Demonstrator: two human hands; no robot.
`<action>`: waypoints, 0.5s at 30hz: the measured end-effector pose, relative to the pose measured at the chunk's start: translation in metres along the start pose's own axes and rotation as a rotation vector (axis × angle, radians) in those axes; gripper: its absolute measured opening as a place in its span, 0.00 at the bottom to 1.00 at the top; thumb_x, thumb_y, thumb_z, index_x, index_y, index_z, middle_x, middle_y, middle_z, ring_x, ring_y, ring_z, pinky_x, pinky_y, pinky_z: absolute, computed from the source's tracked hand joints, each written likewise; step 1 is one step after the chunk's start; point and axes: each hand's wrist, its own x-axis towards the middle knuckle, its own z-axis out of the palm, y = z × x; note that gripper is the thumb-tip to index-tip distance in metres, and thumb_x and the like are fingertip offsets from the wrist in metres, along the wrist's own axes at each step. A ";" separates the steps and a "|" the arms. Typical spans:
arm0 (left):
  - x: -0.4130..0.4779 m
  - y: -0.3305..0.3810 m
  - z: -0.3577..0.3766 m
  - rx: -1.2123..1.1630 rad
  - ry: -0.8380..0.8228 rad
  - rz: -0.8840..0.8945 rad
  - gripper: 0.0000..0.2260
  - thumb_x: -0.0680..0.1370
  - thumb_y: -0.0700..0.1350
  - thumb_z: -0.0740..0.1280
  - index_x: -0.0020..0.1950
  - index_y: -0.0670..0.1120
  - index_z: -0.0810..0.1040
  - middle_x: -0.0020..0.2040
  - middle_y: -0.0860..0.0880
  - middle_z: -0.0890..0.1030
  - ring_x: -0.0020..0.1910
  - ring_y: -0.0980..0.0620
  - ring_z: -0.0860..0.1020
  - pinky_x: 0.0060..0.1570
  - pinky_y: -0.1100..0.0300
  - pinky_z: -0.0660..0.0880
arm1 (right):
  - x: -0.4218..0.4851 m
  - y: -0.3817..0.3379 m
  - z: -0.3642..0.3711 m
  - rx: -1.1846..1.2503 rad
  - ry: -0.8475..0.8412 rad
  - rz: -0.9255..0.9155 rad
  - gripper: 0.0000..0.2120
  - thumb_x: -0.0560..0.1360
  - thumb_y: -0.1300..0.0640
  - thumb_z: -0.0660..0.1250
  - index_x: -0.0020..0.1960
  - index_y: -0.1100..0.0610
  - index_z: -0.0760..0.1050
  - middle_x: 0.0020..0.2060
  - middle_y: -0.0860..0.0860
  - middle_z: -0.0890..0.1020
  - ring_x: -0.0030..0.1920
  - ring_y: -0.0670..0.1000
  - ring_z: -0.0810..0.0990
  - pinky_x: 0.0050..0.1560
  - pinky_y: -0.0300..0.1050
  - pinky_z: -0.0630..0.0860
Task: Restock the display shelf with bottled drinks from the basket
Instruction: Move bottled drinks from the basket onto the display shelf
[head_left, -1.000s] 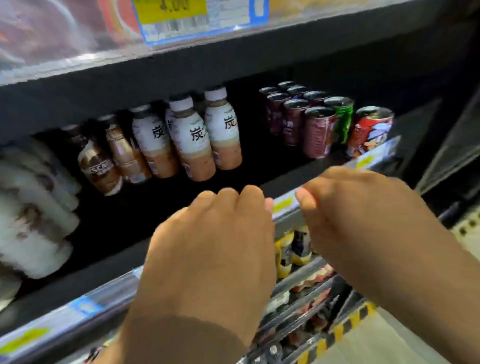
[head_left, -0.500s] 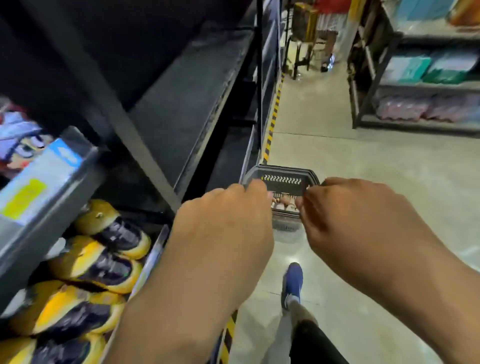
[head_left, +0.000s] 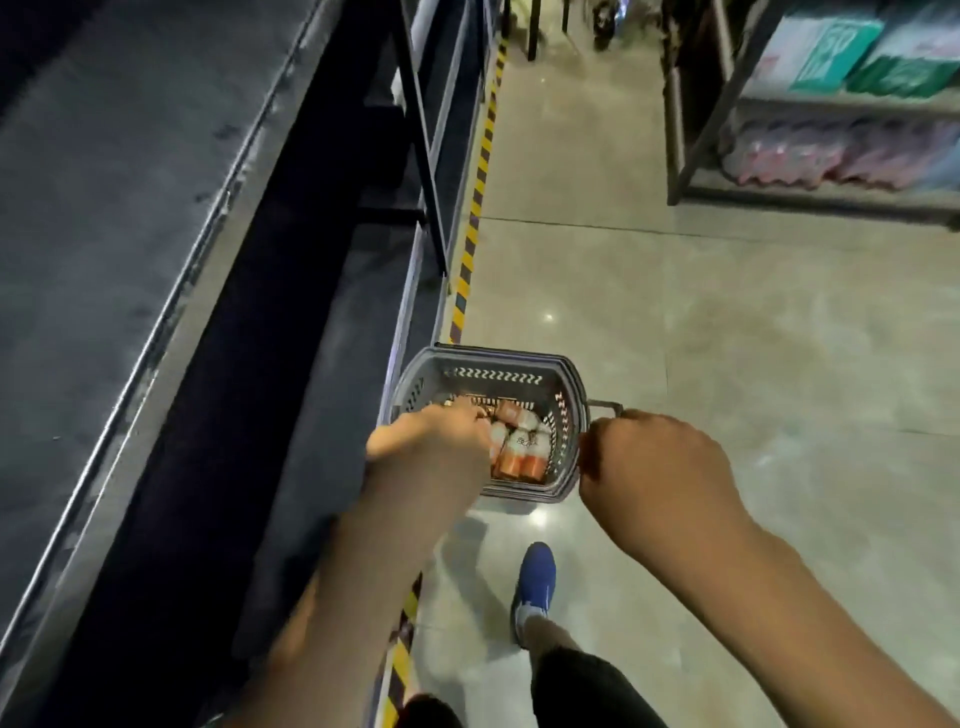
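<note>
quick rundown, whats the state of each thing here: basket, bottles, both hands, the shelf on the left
basket: on the floor beside the shelf, partly filled
bottles: lying on their sides in the basket
left hand: reaching into the basket, fingers down among the bottles; grip hidden
right hand: loosely fisted above the basket's right rim, holding nothing visible
shelf: nothing on the visible part

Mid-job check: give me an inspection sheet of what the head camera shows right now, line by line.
Surface: polished floor, yellow-black hazard tape along the shelf base.
Job's things: grey basket on the floor, bottled drinks lying inside; display shelf to the left, bare in view.
Clutter: nothing seen.
Grippers: left hand reaching into the basket, fingers hidden; right hand curled, over the basket's right edge, grip unclear.
Cables: nothing seen.
Surroundings: opposite rack with boxed and wrapped goods; blue shoe.
</note>
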 end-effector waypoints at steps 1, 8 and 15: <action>0.033 -0.003 0.012 0.002 -0.035 -0.011 0.12 0.83 0.50 0.54 0.58 0.48 0.74 0.52 0.47 0.78 0.55 0.43 0.78 0.48 0.56 0.70 | 0.030 0.006 0.010 -0.007 -0.030 0.002 0.11 0.78 0.52 0.59 0.56 0.51 0.77 0.53 0.52 0.81 0.55 0.58 0.80 0.49 0.46 0.72; 0.245 -0.016 0.149 0.006 -0.457 0.037 0.16 0.82 0.48 0.55 0.65 0.44 0.74 0.65 0.42 0.76 0.62 0.42 0.74 0.60 0.48 0.71 | 0.226 0.012 0.154 -0.109 -0.323 0.084 0.16 0.76 0.50 0.66 0.63 0.52 0.76 0.60 0.53 0.80 0.61 0.57 0.77 0.55 0.48 0.72; 0.407 -0.038 0.384 -0.283 -0.493 -0.161 0.12 0.80 0.54 0.60 0.49 0.46 0.74 0.53 0.45 0.80 0.51 0.43 0.78 0.52 0.53 0.75 | 0.394 0.013 0.406 0.348 -0.598 0.366 0.23 0.77 0.51 0.64 0.69 0.60 0.69 0.61 0.58 0.77 0.61 0.59 0.77 0.61 0.52 0.74</action>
